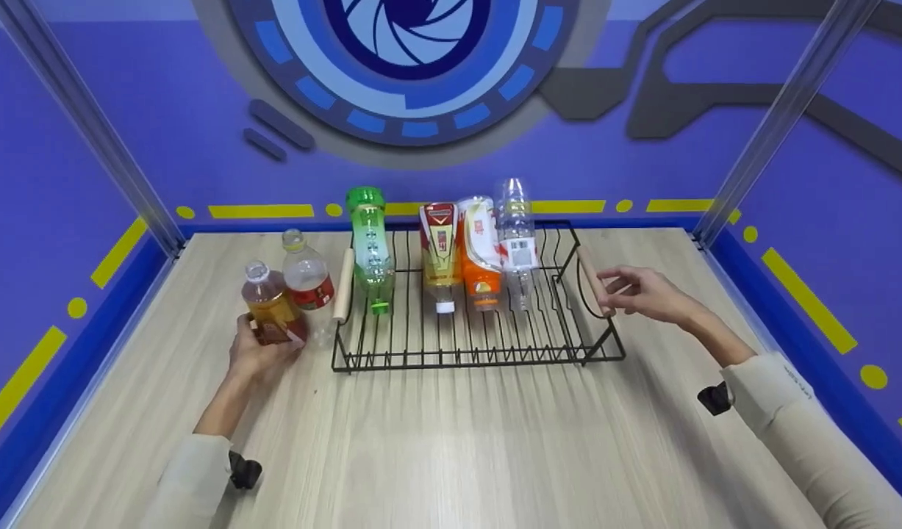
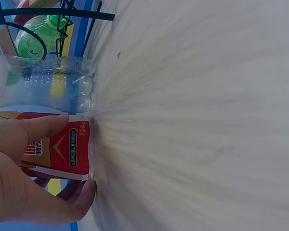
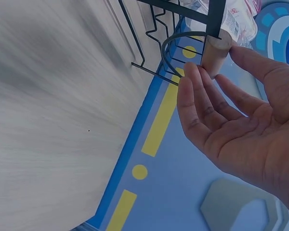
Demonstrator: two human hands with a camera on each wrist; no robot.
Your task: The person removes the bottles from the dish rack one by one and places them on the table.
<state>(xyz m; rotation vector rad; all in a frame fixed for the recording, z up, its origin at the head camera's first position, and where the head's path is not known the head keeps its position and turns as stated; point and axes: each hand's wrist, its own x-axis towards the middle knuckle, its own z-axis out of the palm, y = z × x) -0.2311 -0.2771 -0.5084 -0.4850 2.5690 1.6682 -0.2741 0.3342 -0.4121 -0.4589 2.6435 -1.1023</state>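
Altogether six bottles [image 1: 441,253]: four on rack [image 1: 480,363], one [image 1: 276,312] in left fingers [image 2: 86,197].

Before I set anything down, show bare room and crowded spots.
Bare: tabletop between the black rack and both sleeves; a slim gap right of its green bottle. Crowded: left of the rack, where the left grip holds a gold-labelled bottle beside a clear bottle.
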